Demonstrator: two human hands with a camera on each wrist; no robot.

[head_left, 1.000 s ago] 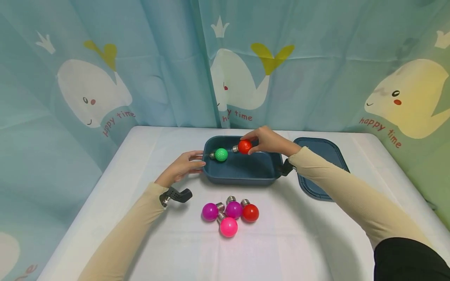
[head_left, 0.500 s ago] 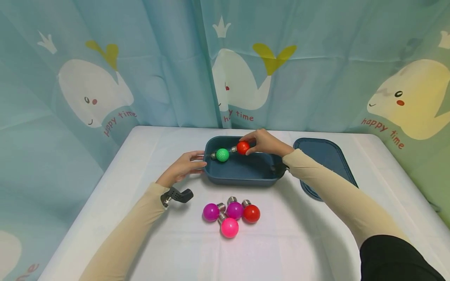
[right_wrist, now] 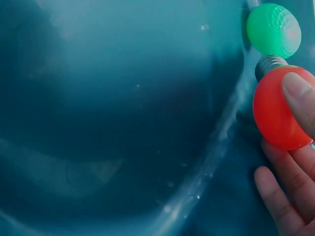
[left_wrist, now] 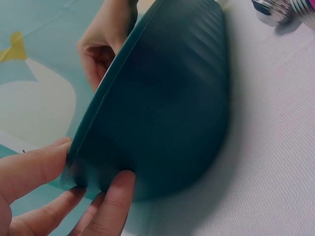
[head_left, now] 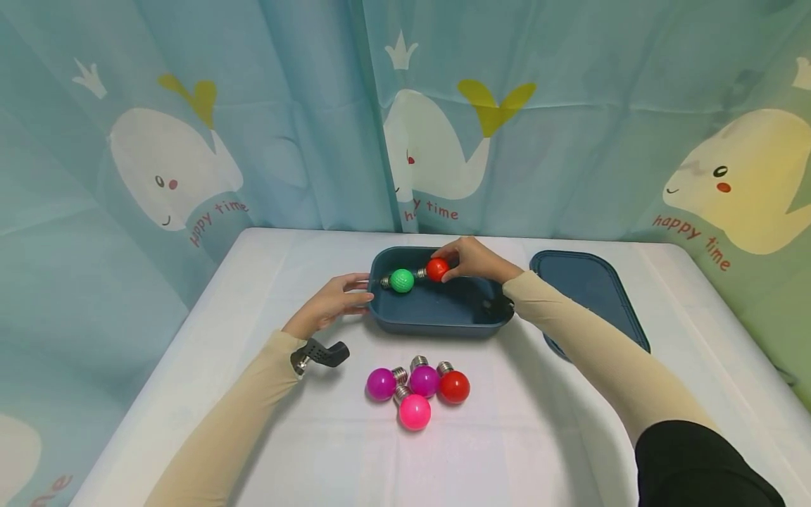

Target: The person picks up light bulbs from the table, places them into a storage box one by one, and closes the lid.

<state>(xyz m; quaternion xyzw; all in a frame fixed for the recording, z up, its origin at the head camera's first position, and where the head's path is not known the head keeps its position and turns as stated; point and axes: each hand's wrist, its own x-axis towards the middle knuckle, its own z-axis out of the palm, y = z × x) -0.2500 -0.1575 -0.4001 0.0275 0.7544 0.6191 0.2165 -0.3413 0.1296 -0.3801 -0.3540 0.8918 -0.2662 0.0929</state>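
Note:
A dark blue plastic box stands near the back of the table. Inside it, towards the left, lies a green light bulb with a dimpled globe. My right hand pinches a red light bulb by its globe, its metal base pointing left, close beside the green one. In the right wrist view, thumb and fingers lie on either side of the red globe. My left hand touches the box's left end with fairly straight fingers, as the left wrist view also shows on the box wall.
In front of the box, two purple bulbs, a pink bulb and another red bulb lie grouped on the white tablecloth. A dark blue lid lies to the right, partly under the right forearm. A printed curtain hangs behind.
My right hand has moved slightly left and down with the red bulb, bringing its base up close to the green bulb. The left hand stays at the box's end.

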